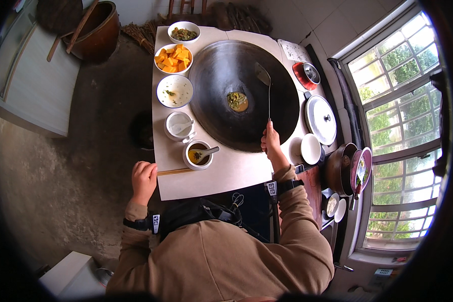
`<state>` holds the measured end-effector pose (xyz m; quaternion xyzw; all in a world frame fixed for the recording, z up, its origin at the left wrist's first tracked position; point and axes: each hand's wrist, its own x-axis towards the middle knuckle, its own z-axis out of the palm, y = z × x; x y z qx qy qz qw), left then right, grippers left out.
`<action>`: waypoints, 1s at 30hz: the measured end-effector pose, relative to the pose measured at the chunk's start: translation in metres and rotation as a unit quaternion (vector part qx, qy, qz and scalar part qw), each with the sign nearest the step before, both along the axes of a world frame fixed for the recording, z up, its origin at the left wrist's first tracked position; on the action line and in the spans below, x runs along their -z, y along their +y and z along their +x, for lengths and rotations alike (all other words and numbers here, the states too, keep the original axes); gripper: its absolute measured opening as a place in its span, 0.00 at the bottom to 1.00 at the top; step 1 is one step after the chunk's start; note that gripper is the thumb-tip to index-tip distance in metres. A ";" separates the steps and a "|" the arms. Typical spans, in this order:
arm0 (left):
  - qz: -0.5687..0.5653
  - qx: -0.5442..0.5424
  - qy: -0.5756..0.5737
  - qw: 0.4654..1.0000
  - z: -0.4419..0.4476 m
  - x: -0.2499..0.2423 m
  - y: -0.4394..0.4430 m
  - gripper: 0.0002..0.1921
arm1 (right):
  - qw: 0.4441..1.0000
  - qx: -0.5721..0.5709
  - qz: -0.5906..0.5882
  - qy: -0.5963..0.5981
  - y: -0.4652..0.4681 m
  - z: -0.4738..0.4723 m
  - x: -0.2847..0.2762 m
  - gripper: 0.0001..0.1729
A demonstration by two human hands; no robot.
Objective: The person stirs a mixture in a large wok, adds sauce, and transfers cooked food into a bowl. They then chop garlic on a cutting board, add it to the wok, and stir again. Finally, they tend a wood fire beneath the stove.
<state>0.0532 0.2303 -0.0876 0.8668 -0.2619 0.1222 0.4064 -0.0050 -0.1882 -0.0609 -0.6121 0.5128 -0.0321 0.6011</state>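
Note:
My right hand (272,141) grips the handle of a long metal wok spatula (264,75) over the right side of a large dark wok (211,124). The spatula's blade rests against the wok's far right slope, apart from the food. At the bottom of the wok lies a small mound of chopped greens in pale yellow liquid (237,102), with haze above it. My left hand (143,179) is at the counter's left edge with its fingers curled, beside the ends of wooden chopsticks (175,171). Whether it holds anything is hidden.
Left of the wok stand a bowl of orange cubes (173,59), a bowl of chopped greens (184,34), a nearly emptied bowl (173,90), a white jar (179,125) and an oil jar with a spoon (200,154). To the right are a lid (320,120) and a white bowl (310,149).

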 end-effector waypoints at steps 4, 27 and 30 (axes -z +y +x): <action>0.001 -0.006 -0.008 1.000 -0.001 -0.002 0.007 0.04 | 0.992 -0.046 0.001 0.120 -0.006 0.025 0.018 0.31; 0.005 -0.014 -0.025 1.000 0.005 -0.006 0.066 0.04 | 0.951 -0.148 -0.222 0.158 0.030 -0.067 0.073 0.24; 0.003 -0.032 -0.020 0.999 -0.005 -0.008 0.070 0.04 | 0.952 -0.108 -0.224 0.178 0.046 -0.065 0.073 0.21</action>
